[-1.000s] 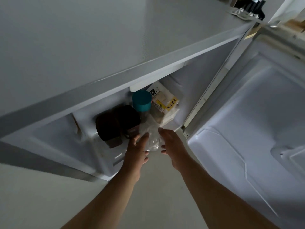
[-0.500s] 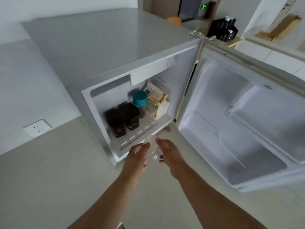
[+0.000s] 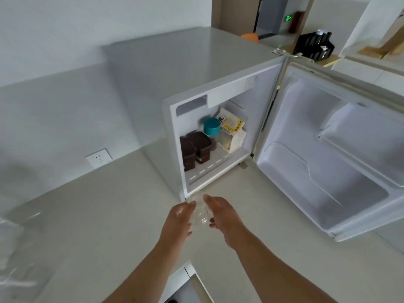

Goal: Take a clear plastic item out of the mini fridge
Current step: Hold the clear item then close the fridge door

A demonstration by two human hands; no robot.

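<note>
While holding clear plastic item (image 3: 200, 213) outside mini fridge (image 3: 196, 68) between fingers (image 3: 208, 199) of left hand (image 3: 177, 220) and right hand (image 3: 226, 217), consider removal done.

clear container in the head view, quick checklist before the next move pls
1. Grip on the clear container: ok. The left hand and the right hand hold it from either side.
2. Container out of the mini fridge: ok, it is in front of the opening, outside it.
3. Fridge door shut: not ok, it stands wide open.
4. Things inside standing upright: ok for the brown boxes and the teal-lidded jar. The bag leans.
5. Container empty or lidded: cannot tell.
</note>
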